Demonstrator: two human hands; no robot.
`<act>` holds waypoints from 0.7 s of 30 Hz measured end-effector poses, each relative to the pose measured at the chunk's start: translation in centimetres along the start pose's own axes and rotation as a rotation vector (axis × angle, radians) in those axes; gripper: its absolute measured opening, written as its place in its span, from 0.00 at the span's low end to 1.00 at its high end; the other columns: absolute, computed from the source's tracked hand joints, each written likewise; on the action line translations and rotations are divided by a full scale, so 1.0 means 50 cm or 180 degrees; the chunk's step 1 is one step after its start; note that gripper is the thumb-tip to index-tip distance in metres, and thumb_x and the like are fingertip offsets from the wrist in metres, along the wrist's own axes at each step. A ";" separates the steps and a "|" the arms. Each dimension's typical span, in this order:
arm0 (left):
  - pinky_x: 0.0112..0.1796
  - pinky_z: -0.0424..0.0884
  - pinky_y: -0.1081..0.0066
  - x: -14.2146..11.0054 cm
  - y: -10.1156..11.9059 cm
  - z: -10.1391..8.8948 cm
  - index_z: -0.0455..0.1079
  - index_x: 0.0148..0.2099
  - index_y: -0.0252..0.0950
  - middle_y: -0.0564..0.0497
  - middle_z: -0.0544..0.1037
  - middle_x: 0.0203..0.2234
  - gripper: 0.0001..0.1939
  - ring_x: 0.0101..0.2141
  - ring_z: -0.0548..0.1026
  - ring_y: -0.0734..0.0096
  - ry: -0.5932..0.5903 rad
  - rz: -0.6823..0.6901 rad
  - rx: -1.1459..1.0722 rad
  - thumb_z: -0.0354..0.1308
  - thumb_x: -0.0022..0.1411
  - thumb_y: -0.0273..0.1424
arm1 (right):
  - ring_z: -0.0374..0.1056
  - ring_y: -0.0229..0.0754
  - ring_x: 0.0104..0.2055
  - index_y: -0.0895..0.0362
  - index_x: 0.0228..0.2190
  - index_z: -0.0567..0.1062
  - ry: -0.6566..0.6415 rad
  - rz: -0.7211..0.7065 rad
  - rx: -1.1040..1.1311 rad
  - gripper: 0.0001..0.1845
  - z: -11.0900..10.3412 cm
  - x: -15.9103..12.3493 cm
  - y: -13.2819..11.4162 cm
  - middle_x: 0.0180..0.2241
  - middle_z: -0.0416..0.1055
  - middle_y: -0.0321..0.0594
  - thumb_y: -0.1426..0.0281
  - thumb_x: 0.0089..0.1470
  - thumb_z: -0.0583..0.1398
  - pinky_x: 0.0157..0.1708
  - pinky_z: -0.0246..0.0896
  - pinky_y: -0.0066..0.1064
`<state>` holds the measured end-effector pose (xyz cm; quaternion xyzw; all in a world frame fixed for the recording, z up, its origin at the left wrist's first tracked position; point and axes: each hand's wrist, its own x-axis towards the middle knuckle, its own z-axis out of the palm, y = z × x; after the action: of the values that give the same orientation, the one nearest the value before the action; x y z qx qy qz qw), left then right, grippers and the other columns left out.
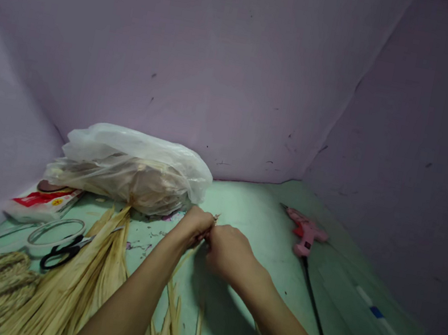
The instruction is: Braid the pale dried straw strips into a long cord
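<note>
Left hand (198,224) and right hand (231,249) together, fingers closed on a thin strand (217,217), presumably to steady it (grip partly hidden). Dry strips (100,278) at 8 o'clock, likely for easy reach; scissors (69,249) beside them. Glue gun (308,233) at 3, clear of the forearms.

"What sort of place is this?"
"A craft corner: pale dried strips (73,285) spread in front of that plastic bag (131,174), scissors (61,254) and rings (56,233) nearer than the bag, a pink glue gun (306,231) well to its right."
"Home or workshop?"
"Can't tell. Just plain purplish walls (208,61) behind the bag, around a green surface (252,201)."
</note>
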<state>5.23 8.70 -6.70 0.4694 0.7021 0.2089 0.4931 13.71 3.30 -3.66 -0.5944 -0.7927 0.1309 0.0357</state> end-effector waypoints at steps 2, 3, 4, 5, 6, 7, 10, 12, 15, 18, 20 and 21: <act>0.14 0.47 0.77 -0.001 0.003 -0.003 0.55 0.14 0.34 0.58 0.51 0.04 0.11 0.11 0.54 0.80 0.0077 -0.0016 0.0074 0.51 0.41 0.20 | 0.67 0.44 0.28 0.60 0.27 0.76 -0.0167 -0.0156 0.0108 0.13 -0.004 -0.013 -0.014 0.28 0.73 0.49 0.77 0.36 0.55 0.22 0.50 0.27; 0.14 0.48 0.77 -0.003 0.005 -0.005 0.56 0.14 0.33 0.58 0.52 0.05 0.10 0.11 0.54 0.81 0.0098 -0.0019 0.0116 0.52 0.40 0.19 | 0.66 0.42 0.26 0.60 0.26 0.76 -0.0298 -0.0308 0.0204 0.12 -0.008 -0.022 -0.022 0.26 0.73 0.47 0.77 0.35 0.56 0.21 0.49 0.26; 0.15 0.49 0.77 -0.005 0.007 -0.007 0.57 0.14 0.32 0.58 0.53 0.05 0.09 0.12 0.55 0.81 0.0092 -0.0024 0.0150 0.52 0.40 0.18 | 0.65 0.40 0.24 0.60 0.24 0.76 -0.0458 -0.0505 0.0314 0.11 -0.012 -0.032 -0.031 0.24 0.72 0.45 0.77 0.35 0.56 0.20 0.48 0.25; 0.15 0.49 0.77 -0.008 0.009 -0.009 0.58 0.14 0.31 0.58 0.54 0.06 0.09 0.12 0.55 0.81 0.0070 -0.0036 0.0178 0.52 0.40 0.18 | 0.64 0.37 0.22 0.59 0.23 0.76 -0.0653 -0.0750 0.0434 0.10 -0.019 -0.043 -0.039 0.22 0.72 0.43 0.77 0.35 0.56 0.19 0.47 0.24; 0.15 0.49 0.77 -0.010 0.010 -0.011 0.58 0.14 0.31 0.57 0.54 0.05 0.09 0.12 0.55 0.81 0.0039 -0.0054 0.0198 0.52 0.40 0.19 | 0.62 0.35 0.21 0.59 0.23 0.76 -0.0892 -0.1010 0.0558 0.10 -0.027 -0.052 -0.045 0.22 0.71 0.40 0.77 0.35 0.56 0.19 0.47 0.24; 0.14 0.49 0.77 -0.013 0.011 -0.013 0.58 0.14 0.31 0.57 0.54 0.05 0.09 0.11 0.55 0.80 0.0006 -0.0071 0.0205 0.52 0.41 0.19 | 0.61 0.34 0.20 0.59 0.24 0.76 -0.1187 -0.1276 0.0674 0.11 -0.037 -0.059 -0.047 0.21 0.71 0.38 0.77 0.35 0.56 0.19 0.48 0.23; 0.14 0.47 0.77 -0.021 0.014 -0.016 0.58 0.14 0.32 0.57 0.54 0.04 0.11 0.10 0.53 0.81 -0.0062 -0.0059 0.0151 0.52 0.43 0.20 | 0.62 0.32 0.21 0.58 0.26 0.76 -0.2117 -0.1628 0.1121 0.12 -0.063 -0.056 -0.027 0.21 0.70 0.34 0.76 0.35 0.57 0.20 0.51 0.20; 0.14 0.46 0.78 -0.025 0.016 -0.017 0.58 0.14 0.31 0.58 0.53 0.04 0.10 0.10 0.52 0.82 -0.0090 -0.0025 0.0082 0.52 0.42 0.18 | 0.61 0.32 0.21 0.60 0.25 0.75 -0.1234 -0.0877 0.1537 0.10 -0.064 -0.030 0.004 0.21 0.70 0.36 0.76 0.38 0.55 0.20 0.51 0.20; 0.13 0.45 0.79 -0.035 0.020 -0.021 0.57 0.15 0.31 0.59 0.53 0.04 0.10 0.10 0.50 0.84 -0.0183 -0.0030 -0.0072 0.52 0.42 0.18 | 0.59 0.31 0.18 0.62 0.28 0.73 0.0117 0.0617 0.1911 0.10 -0.029 0.023 0.046 0.20 0.68 0.38 0.72 0.43 0.53 0.18 0.51 0.22; 0.13 0.44 0.79 -0.043 0.024 -0.025 0.56 0.15 0.32 0.59 0.53 0.04 0.11 0.09 0.48 0.86 -0.0361 -0.0093 -0.0226 0.50 0.44 0.18 | 0.58 0.30 0.16 0.61 0.34 0.70 0.0139 0.1222 0.2499 0.13 0.022 0.061 0.056 0.20 0.68 0.37 0.70 0.43 0.57 0.16 0.51 0.21; 0.12 0.44 0.80 -0.044 0.023 -0.029 0.55 0.14 0.32 0.59 0.53 0.04 0.11 0.08 0.47 0.87 -0.0479 -0.0117 -0.0308 0.48 0.45 0.18 | 0.59 0.31 0.16 0.61 0.37 0.68 0.0097 0.1400 0.2887 0.17 0.041 0.069 0.048 0.20 0.68 0.36 0.69 0.42 0.58 0.16 0.52 0.21; 0.12 0.44 0.80 -0.043 0.022 -0.030 0.55 0.14 0.32 0.59 0.53 0.04 0.11 0.08 0.47 0.87 -0.0529 -0.0120 -0.0342 0.48 0.45 0.18 | 0.59 0.31 0.16 0.60 0.38 0.67 0.0094 0.1465 0.3043 0.18 0.045 0.070 0.043 0.20 0.68 0.36 0.69 0.41 0.59 0.15 0.53 0.21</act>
<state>4.56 7.61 -4.14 0.4446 0.6553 0.1972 0.5780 14.21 6.82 -6.70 -0.6721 -0.4930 0.4738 0.2842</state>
